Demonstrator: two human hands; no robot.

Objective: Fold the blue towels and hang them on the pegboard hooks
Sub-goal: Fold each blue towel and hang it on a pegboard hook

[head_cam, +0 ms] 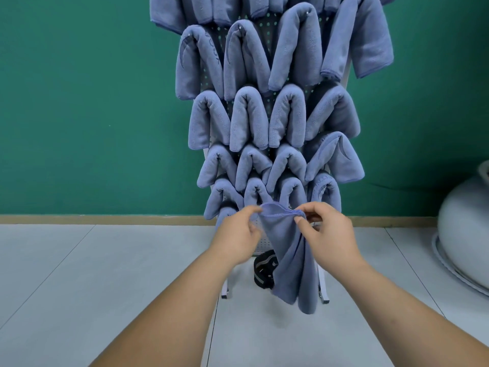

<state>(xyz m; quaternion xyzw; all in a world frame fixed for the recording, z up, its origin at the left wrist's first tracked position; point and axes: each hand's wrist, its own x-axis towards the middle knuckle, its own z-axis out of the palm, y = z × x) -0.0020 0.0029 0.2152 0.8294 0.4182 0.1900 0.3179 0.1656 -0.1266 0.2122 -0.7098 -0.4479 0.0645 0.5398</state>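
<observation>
- Two bare forearms [172,300] reach in from the bottom edge, rising toward the middle of the view.
- At their ends, the left hand [238,234] and right hand [328,234] are raised side by side, close together, low in front of the pegboard [264,26].
- Between them hangs one blue towel [288,250]; its stitched top hem runs from one hand to the other in a short, slightly arched line.
- Left grip: narrow, with thumb and fingers pinching the hem's left corner.
- Right grip: also narrow, with thumb and fingertips pinching the hem's right corner and the remaining fingers curled.
- Below the hem the cloth gathers into long vertical folds and drops freely, its lower end above the floor [105,274] and in front of the stand's white legs [225,287].
- Behind the hands, the pegboard stands upright against a green wall [79,102], a perforated panel showing only in gaps.
- Folded towels [248,120] cover it in rows of four, each draped over a hook [239,28] so both halves hang down like an upturned V.
- Rows overlap from the top edge of the view down to just behind the hands.
- Several towels at the upper right hang wider and flatter than the rest.
- A black object [263,271] sits on the floor at the stand's base, partly hidden by the held towel; what it is cannot be told.
- Pale grey tiles make up the floor, meeting the wall at a tan baseboard [105,219].
- Far right, a pale rounded object [465,234] rests on the floor, cut off by the view's edge.
</observation>
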